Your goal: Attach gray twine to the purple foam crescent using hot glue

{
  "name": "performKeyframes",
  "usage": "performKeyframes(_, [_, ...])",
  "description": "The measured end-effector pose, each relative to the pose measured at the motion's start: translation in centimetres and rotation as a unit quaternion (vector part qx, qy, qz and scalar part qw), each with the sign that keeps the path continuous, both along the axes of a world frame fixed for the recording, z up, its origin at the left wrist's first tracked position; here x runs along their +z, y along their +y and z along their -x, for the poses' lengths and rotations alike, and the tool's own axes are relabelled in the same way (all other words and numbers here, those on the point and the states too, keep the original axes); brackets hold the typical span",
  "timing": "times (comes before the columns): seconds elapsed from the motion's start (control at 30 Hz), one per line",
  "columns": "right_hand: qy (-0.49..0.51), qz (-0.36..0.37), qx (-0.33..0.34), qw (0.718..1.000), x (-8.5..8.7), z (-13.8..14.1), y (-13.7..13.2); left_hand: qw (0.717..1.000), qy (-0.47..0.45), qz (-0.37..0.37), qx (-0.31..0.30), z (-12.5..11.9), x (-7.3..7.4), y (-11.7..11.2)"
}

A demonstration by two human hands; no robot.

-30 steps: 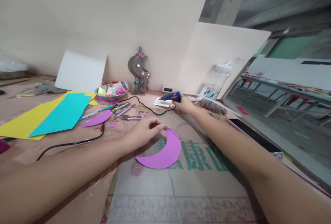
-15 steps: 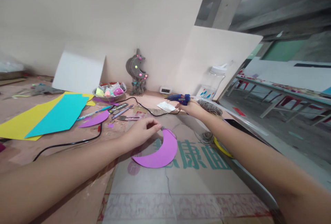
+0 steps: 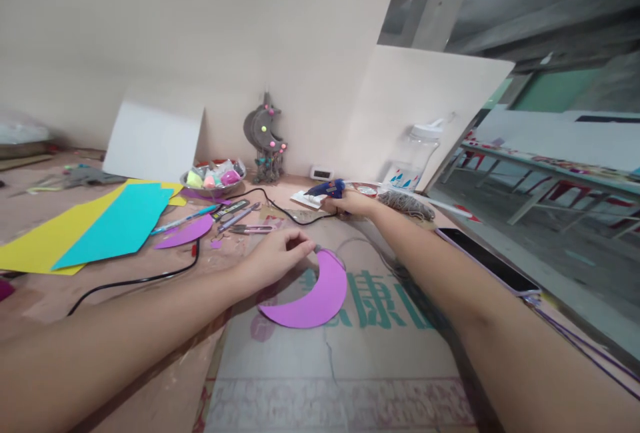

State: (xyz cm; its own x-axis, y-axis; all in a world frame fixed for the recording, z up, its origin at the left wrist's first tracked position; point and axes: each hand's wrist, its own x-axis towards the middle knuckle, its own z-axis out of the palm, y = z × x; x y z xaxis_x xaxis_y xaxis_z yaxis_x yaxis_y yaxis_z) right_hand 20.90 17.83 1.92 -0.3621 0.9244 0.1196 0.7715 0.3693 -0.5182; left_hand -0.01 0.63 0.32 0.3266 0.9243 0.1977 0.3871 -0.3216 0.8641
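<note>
My left hand (image 3: 283,252) is closed in a pinch at the upper tip of a purple crescent moon (image 3: 325,296), cut from flat sheet. A small grey bit, seemingly yarn, shows at that tip by my fingertips. Farther back, my right hand (image 3: 353,204) grips a blue glue gun (image 3: 326,188), its nozzle pointing left over a folded white paper (image 3: 307,200). A black cord (image 3: 285,212) runs from the gun to the left across the table. Under the crescent lies a printed cardboard sheet (image 3: 280,353).
Cyan card (image 3: 117,223) and yellow card (image 3: 45,240) lie left. A bowl of coloured clay (image 3: 215,180), thread snips (image 3: 253,228) and a grey moon ornament (image 3: 265,133) are behind. Grey yarn (image 3: 407,206), a clear bottle (image 3: 413,156) and a phone (image 3: 490,260) are right.
My right hand has moved left and slightly down with the glue gun, bringing it over the white paper. The phone at right has come into fuller view. My left hand keeps its pinch.
</note>
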Motion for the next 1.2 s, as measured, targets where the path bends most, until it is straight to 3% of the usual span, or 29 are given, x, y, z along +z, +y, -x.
performKeyframes(0.17, [0.05,-0.034,0.025,0.998,2.2,0.1,-2.5,1.0,-0.014,0.0,0.003,0.1,0.0,0.1])
performKeyframes(0.3, [0.066,-0.046,0.029,0.996,3.5,-1.1,-8.3,1.0,-0.03,0.007,0.005,0.1,-0.1,0.0])
performKeyframes(0.43, [0.06,-0.056,-0.005,0.997,3.5,-3.0,-14.7,0.999,-0.028,0.004,0.02,0.0,-0.3,0.0])
performKeyframes(0.53, [0.11,-0.023,0.042,0.993,2.5,-3.8,-17.4,0.999,-0.017,0.007,0.029,0.0,-0.2,0.0])
performKeyframes(0.8, [0.061,0.003,0.006,0.998,0.0,-4.1,-17.7,1.0,-0.003,0.004,0.028,-0.1,0.3,-0.3])
performKeyframes(1.2, [0.038,0.024,-0.005,0.999,0.2,-3.7,-18.0,0.999,-0.013,-0.014,0.048,-0.1,0.1,-0.3])
